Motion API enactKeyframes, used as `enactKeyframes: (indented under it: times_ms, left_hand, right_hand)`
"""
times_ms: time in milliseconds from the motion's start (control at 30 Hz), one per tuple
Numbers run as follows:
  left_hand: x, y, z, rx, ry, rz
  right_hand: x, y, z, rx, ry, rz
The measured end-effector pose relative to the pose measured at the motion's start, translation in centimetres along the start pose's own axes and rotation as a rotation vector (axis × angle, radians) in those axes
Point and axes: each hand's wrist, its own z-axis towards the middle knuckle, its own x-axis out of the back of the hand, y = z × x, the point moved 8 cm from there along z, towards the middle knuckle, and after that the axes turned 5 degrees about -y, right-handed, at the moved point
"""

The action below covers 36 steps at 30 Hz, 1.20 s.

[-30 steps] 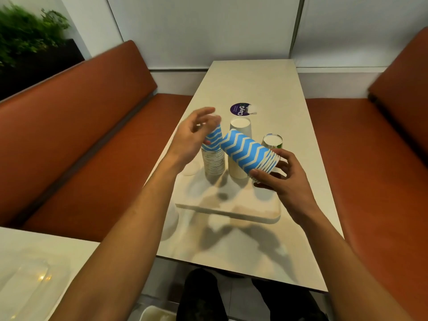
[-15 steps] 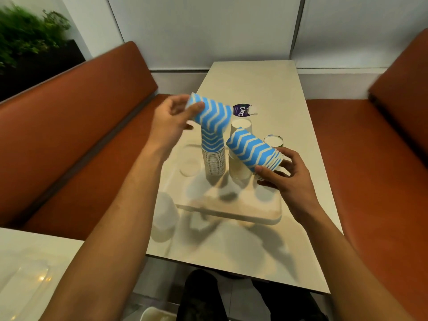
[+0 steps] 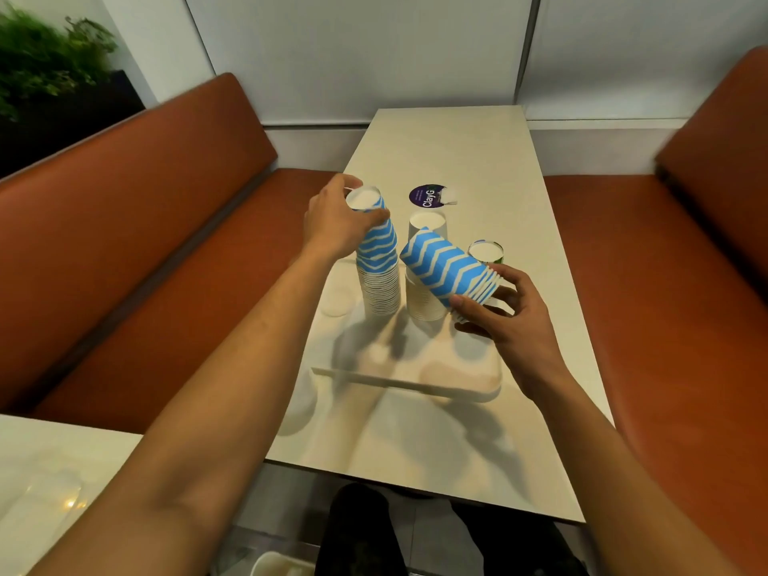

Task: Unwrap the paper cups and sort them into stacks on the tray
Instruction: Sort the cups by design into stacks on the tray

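Observation:
A pale tray (image 3: 415,378) lies on the table. On it stands a tall stack of upside-down blue zigzag cups (image 3: 377,280). My left hand (image 3: 336,220) grips the topmost blue cup (image 3: 372,226) sitting on that stack. My right hand (image 3: 505,315) holds a short bundle of nested blue zigzag cups (image 3: 446,266), tilted on its side above the tray. Behind the bundle stands a stack of plain white cups (image 3: 426,226), partly hidden. A green-and-white cup stack (image 3: 485,252) stands at the tray's far right.
A round purple "ClayG" sticker (image 3: 428,196) lies on the table beyond the tray. Clear plastic cups (image 3: 297,405) stand at the table's left edge. Orange benches (image 3: 124,226) flank the table. A second table corner (image 3: 50,484) is at lower left.
My left hand pulled one blue cup off the bundle, carried it up and left, then brought it down onto the blue stack. The right hand's bundle stayed almost still.

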Motion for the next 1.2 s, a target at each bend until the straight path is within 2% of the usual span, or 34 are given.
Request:
enactKeyframes:
  times_ms: [133, 267, 333, 433, 500, 567, 700, 800, 1000, 1100, 1200]
  left_hand:
    - [-1.5, -0.7, -0.5, 0.039, -0.061, 0.058]
    - [-2.1, -1.3, -1.0, 0.042, -0.110, -0.018]
    - [-1.4, -1.2, -1.2, 0.018, -0.047, -0.052]
    - [0.8, -0.6, -2.6, -0.006, 0.134, -0.115]
    - [1.5, 0.1, -4.1, 0.007, 0.152, -0.216]
    - [0.9, 0.6, -5.6, 0.032, 0.021, -0.374]
    - [-2.5, 1.0, -8.9, 0.103, -0.445, -0.580]
    - [-3.4, 0.8, -10.5, 0.085, -0.537, -0.633]
    - [-1.6, 0.0, -11.1, 0.116, -0.414, -0.734]
    - [0.8, -0.4, -10.4, 0.148, -0.261, -0.761]
    - [4.0, -1.2, -8.7, 0.130, -0.038, -0.732]
  right_hand:
    - [0.1, 0.1, 0.1, -0.005, -0.005, 0.003]
    - [0.1, 0.0, 0.1, 0.000, -0.002, 0.011]
    - [0.1, 0.0, 0.0, 0.004, -0.007, 0.009]
    - [0.0, 0.0, 0.1, 0.006, -0.015, 0.018]
    - [-0.2, -0.2, 0.1, 0.009, -0.022, 0.028]
    - [-0.6, -0.4, 0.1, 0.017, -0.038, 0.041]
    - [-1.6, -1.0, -0.2, 0.031, -0.092, 0.035]
    - [-2.2, -1.0, -0.6, 0.031, -0.129, 0.019]
    - [-2.3, -1.1, -1.2, 0.030, -0.127, 0.011]
    - [-2.0, -1.4, -1.5, 0.036, -0.083, 0.022]
    - [-1.3, -1.6, -1.6, 0.042, 0.000, 0.030]
